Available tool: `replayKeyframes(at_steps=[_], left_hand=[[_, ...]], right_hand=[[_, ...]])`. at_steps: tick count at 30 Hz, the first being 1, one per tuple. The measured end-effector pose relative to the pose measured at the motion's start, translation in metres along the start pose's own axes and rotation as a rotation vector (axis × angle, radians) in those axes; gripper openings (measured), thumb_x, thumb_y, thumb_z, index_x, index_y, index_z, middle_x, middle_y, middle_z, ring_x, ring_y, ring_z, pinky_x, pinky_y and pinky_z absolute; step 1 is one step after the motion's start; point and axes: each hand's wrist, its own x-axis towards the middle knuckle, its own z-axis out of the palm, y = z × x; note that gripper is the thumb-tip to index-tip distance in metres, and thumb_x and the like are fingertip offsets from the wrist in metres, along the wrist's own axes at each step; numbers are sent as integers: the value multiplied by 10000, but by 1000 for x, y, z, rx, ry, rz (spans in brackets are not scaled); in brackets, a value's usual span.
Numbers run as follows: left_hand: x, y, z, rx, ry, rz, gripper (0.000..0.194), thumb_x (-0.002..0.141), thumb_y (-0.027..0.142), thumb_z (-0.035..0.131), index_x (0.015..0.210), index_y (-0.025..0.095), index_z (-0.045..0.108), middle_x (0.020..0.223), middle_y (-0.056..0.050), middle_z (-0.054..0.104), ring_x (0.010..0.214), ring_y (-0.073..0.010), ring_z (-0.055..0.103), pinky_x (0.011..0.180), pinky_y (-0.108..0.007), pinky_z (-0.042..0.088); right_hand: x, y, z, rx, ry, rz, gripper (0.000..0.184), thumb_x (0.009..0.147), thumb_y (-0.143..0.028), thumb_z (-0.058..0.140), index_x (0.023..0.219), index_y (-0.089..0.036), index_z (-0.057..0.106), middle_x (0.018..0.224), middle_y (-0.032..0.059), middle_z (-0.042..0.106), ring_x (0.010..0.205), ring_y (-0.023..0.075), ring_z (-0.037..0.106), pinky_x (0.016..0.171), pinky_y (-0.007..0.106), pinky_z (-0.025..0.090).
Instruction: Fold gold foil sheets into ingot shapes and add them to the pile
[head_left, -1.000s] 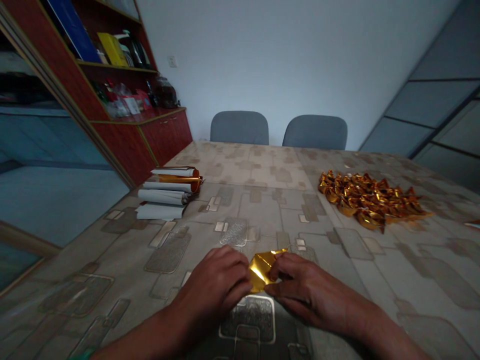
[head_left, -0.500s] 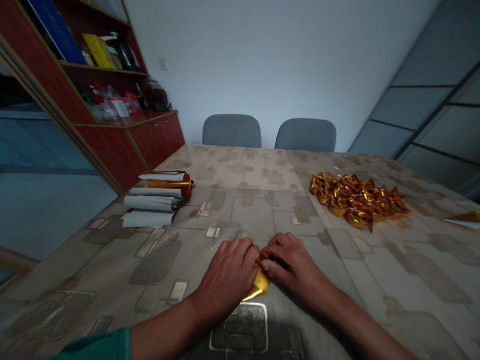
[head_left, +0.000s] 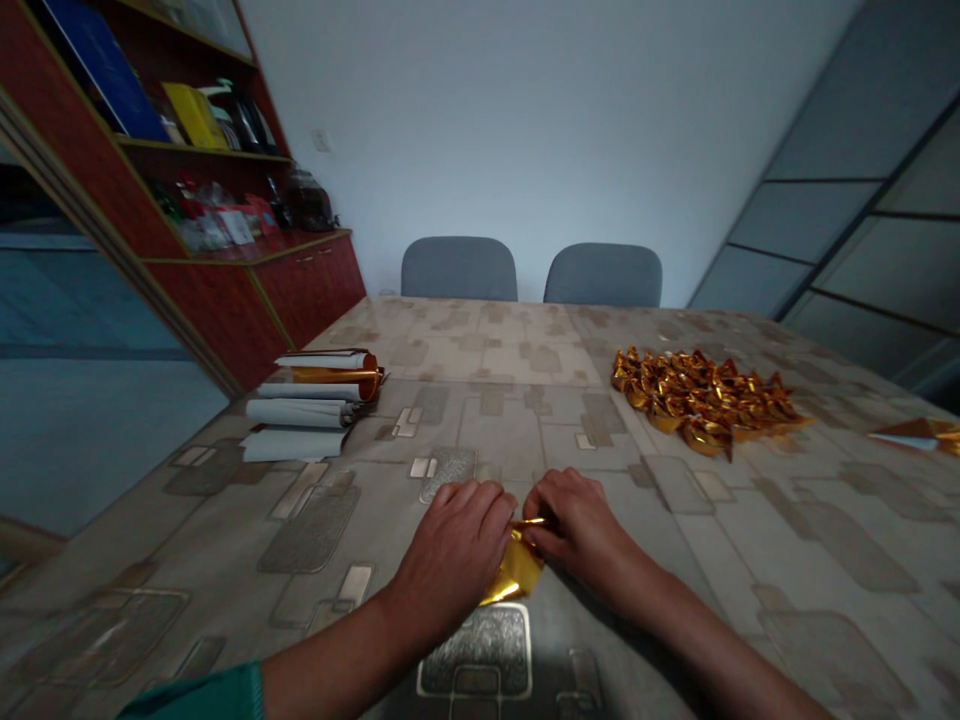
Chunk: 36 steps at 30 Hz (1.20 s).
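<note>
Two grey chairs (head_left: 459, 268) back the far edge of the counter (head_left: 510, 440), white wall (head_left: 540, 120) behind them. Reddish cabinet (head_left: 304, 290) at far left, with a blue item (head_left: 105, 72) and a yellow box (head_left: 193, 115) up on its shelf, plus a dark jar (head_left: 307, 200) lower down. Left part of the counter: stack of rolled grey-backed sheets (head_left: 296, 413), one showing gold. Right part: cluster of folded gold pieces (head_left: 697, 395), packed tight, touching each other; past them, near the right edge of view, a gold-and-white sheet (head_left: 911, 432) lies apart. Both piles sit well clear of the hands

Gold foil piece (head_left: 519, 575) is at the near middle of the counter, between the hands, partly covered by them. Left hand (head_left: 461, 535) comes in from lower left, green sleeve (head_left: 199, 695) up the forearm, back of hand up, fingers bent and close together over the foil's left side; thumb hidden, so can't tell if it pinches or just presses. Right hand (head_left: 577, 515) angles in from lower right, wrist bent inward, thumb and curled fingers nipped together on the foil's upper edge, next to the left fingertips
</note>
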Motion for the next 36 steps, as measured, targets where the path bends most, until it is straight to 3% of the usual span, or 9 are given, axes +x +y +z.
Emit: replayKeyframes(at_steps=[5,10,16,20,25,27,31,36], left_hand=[[1,-3,0,-57,16,-3,38,943,193,606,960,181,638,941,-46,685,876,-244,598,774,-375,412],[-4,-10,4,-105,126,55,246,990,211,528,766,184,625,731,-16,642,696,-205,549,668,-336,370],[-4,-11,0,-402,117,-8,293,1001,247,513,749,163,636,696,-14,622,677,-175,555,649,-284,382],[-2,-8,-8,-641,98,-150,282,977,240,512,742,163,647,695,-12,625,690,-166,580,650,-268,382],[1,-6,-13,-1015,158,-476,301,915,346,565,685,165,636,625,12,575,601,-144,525,573,-243,372],[3,-6,-13,-1172,229,-610,307,882,409,603,699,165,632,612,22,556,571,-135,497,531,-227,365],[5,-6,-8,-1357,312,-748,350,831,495,668,732,161,634,581,42,532,505,-111,459,465,-203,337],[3,-3,-5,-1456,270,-724,342,847,480,690,761,150,665,643,12,597,576,-117,516,547,-209,411]], right_hand=[[1,-4,-6,96,-33,-27,212,795,7,677,739,-182,598,708,-35,617,721,157,554,733,298,347],[1,-6,-11,216,-26,-73,187,837,-46,665,753,-192,582,719,-33,617,714,150,558,722,293,366],[0,5,-20,717,-59,53,140,843,-258,693,733,-195,633,700,1,628,657,161,558,621,288,400],[1,11,-29,890,2,135,228,811,-384,772,755,-196,655,688,-8,621,636,145,539,617,286,394],[-1,8,-30,1146,129,261,373,861,-491,732,1101,-215,660,816,12,670,721,145,582,701,289,444],[-4,2,-26,1236,53,263,412,891,-525,685,1156,-211,651,914,39,679,767,149,597,741,300,468],[-9,-13,-13,1232,-235,169,444,774,-444,832,1111,-206,667,925,32,670,783,156,607,722,283,475],[-6,-22,2,1239,-226,71,325,844,-465,752,1012,-188,731,898,40,716,816,180,653,833,339,486]])
